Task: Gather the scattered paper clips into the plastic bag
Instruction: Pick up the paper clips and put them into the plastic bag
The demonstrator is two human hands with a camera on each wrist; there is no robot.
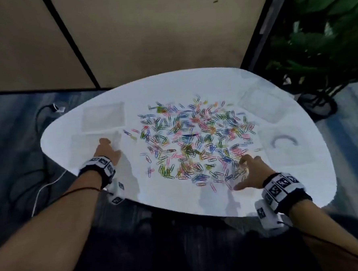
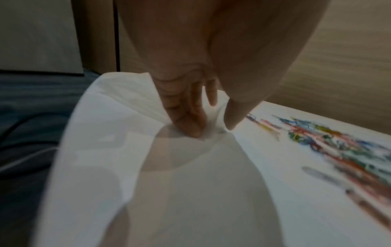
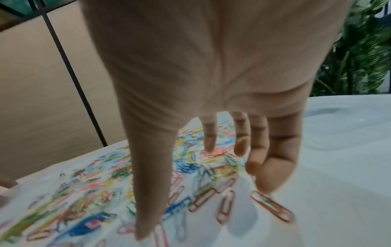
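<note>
Your right hand [image 1: 247, 171] sits at the near right edge of the paper clips [image 1: 195, 142], its fingers [image 3: 241, 142] spread apart and nearly straight, tips down among the clips; it grips nothing that you can see. Cup those fingers and rake toward the middle, so that the loose edge clips bunch into a heap you can pinch up in one go. Keep the fingertips low on the white surface [image 1: 177, 198], since flat clips slip under a raised finger.

Your left hand [image 1: 106, 151] rests on the nearer plastic bag [image 1: 86, 144], which lies flat at the left end of the surface, well apart from your right hand, with the clip field between. In the left wrist view its fingers [image 2: 190, 117] are drawn together on the clear film, seemingly pinching it, though blur makes that unsure. Lift one layer to open the mouth toward the clips before you carry any over.
</note>
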